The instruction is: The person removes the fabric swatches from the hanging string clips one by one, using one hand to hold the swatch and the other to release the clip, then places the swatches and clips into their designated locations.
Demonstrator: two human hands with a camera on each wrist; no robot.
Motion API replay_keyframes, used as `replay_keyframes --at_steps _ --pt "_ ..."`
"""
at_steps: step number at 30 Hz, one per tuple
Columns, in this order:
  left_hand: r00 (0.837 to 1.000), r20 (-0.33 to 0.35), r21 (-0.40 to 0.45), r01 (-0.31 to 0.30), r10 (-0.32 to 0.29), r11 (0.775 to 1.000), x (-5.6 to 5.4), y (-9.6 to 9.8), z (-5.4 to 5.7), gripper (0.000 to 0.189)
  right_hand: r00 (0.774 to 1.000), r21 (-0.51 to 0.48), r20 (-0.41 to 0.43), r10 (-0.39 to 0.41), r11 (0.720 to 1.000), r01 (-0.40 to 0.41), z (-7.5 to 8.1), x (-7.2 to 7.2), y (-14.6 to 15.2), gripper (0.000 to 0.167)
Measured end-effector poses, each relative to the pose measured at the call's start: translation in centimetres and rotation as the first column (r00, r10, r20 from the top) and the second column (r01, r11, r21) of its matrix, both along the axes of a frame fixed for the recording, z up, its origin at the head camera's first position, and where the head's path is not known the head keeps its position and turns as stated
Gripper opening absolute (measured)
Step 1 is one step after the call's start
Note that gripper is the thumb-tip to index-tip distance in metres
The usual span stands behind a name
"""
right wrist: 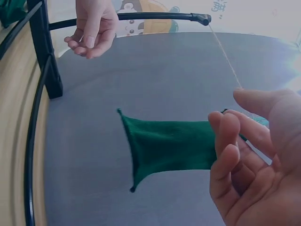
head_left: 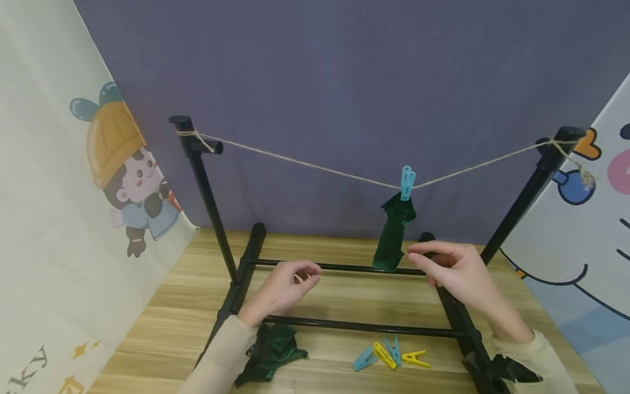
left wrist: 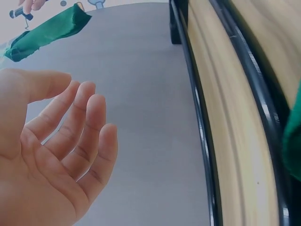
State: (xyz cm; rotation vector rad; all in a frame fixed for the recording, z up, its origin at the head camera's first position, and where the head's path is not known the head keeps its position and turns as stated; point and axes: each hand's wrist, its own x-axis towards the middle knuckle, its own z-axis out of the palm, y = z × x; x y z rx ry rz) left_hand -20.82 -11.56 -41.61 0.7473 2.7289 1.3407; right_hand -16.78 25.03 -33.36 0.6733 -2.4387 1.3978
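A small dark green cloth (head_left: 394, 232), shaped like a tiny garment, hangs from a string (head_left: 295, 160) under a light blue clothespin (head_left: 407, 183). Beside its lower right edge is my right hand (head_left: 455, 268), fingers loosely bent and thumb apart from them. In the right wrist view those fingers overlap the upper part of the green cloth (right wrist: 169, 143). My left hand (head_left: 287, 287) hovers over the left part of the rack, fingers relaxed and holding nothing; the left wrist view shows its palm (left wrist: 51, 183). A second green cloth (head_left: 275, 350) lies crumpled on the table below it.
A black rack (head_left: 209, 202) holds the string between two uprights, with crossbars (head_left: 364, 326) low across the table. Several blue and yellow clothespins (head_left: 385, 355) lie at the front of the wooden table (head_left: 172, 328). A grey-blue backdrop (head_left: 315, 82) stands behind.
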Motion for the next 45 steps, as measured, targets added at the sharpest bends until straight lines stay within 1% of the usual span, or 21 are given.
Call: replay_keyframes --at_steps 7,12,18,24,27,32,34,36,40,45 --pt "1.0 0.02 0.016 0.006 -0.006 1.0 -0.3 0.5 1.3 0.02 0.996 -0.001 -0.087 -0.037 0.999 0.037 1.3 -0.6 -0.2 0.02" --pt "1.0 -0.011 0.03 0.002 -0.002 1.0 -0.7 0.6 2.2 0.019 0.995 0.003 -0.095 -0.038 0.999 0.038 1.9 -1.1 -0.5 0.021" --pt "0.999 -0.052 0.036 0.006 -0.004 0.999 -1.3 0.8 3.0 0.02 0.994 -0.011 -0.099 -0.045 0.999 0.045 2.4 -1.6 -0.6 0.027" --pt "0.997 -0.077 0.067 -0.01 0.016 0.998 -1.6 1.1 3.7 0.022 0.989 -0.017 -0.116 -0.097 0.995 0.095 3.4 -1.9 -0.9 0.026" --pt "0.997 -0.08 0.079 -0.016 0.022 0.997 -1.7 1.3 4.0 0.021 0.981 -0.043 -0.142 -0.131 0.991 0.126 3.9 -2.1 -1.1 0.022" --pt "0.996 -0.086 0.133 -0.02 0.031 0.991 -1.9 1.6 4.7 0.02 0.954 -0.142 -0.237 -0.186 0.978 0.156 4.4 -2.6 -1.5 0.017" --pt "0.994 -0.097 0.155 -0.029 0.045 0.988 -1.9 1.7 4.9 0.018 0.946 -0.175 -0.252 -0.204 0.971 0.163 4.7 -2.8 -1.6 0.016" --pt "0.992 -0.113 0.171 -0.035 0.055 0.985 -1.9 1.8 5.1 0.017 0.943 -0.193 -0.253 -0.216 0.966 0.169 4.8 -3.0 -1.8 0.017" --pt "0.987 -0.155 0.205 -0.02 0.052 0.978 -2.2 2.2 5.4 0.018 0.943 -0.206 -0.258 -0.212 0.965 0.161 5.1 -3.2 -2.0 0.018" --pt "0.981 -0.185 0.25 -0.012 0.06 0.968 -2.7 2.9 5.7 0.02 0.928 -0.208 -0.313 -0.203 0.968 0.141 5.5 -3.5 -2.1 0.015"
